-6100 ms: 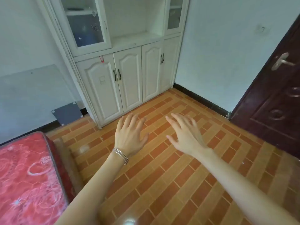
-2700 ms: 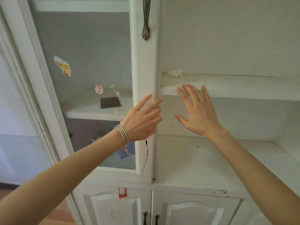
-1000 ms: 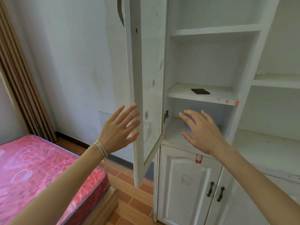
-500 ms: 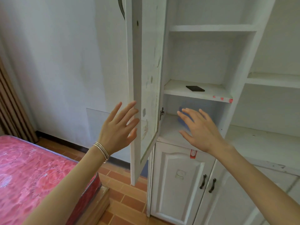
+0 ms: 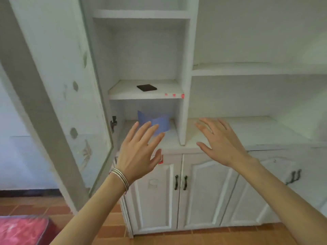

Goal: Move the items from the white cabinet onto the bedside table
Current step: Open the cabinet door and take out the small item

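The white cabinet (image 5: 185, 50) fills the view, its left glass door (image 5: 58, 96) swung wide open. A flat black wallet-like item (image 5: 146, 88) lies on the middle shelf of the left compartment. Below it, on the lower shelf, stands a blue paper-like item (image 5: 159, 121), partly hidden by my fingers. My left hand (image 5: 139, 152), with thin bangles on the wrist, is spread open just in front of the blue item. My right hand (image 5: 219, 142) is spread open over the wide counter shelf to the right. Neither holds anything. The bedside table is out of view.
Closed lower cabinet doors with dark handles (image 5: 180, 182) sit under the counter. A red mattress corner (image 5: 23, 230) shows at the bottom left on the orange tiled floor (image 5: 177, 237). A red sticker (image 5: 160, 159) marks the counter edge.
The view has turned to face the open compartment squarely. My left hand has moved from beside the door to in front of the blue item; my right hand has shifted right over the counter.
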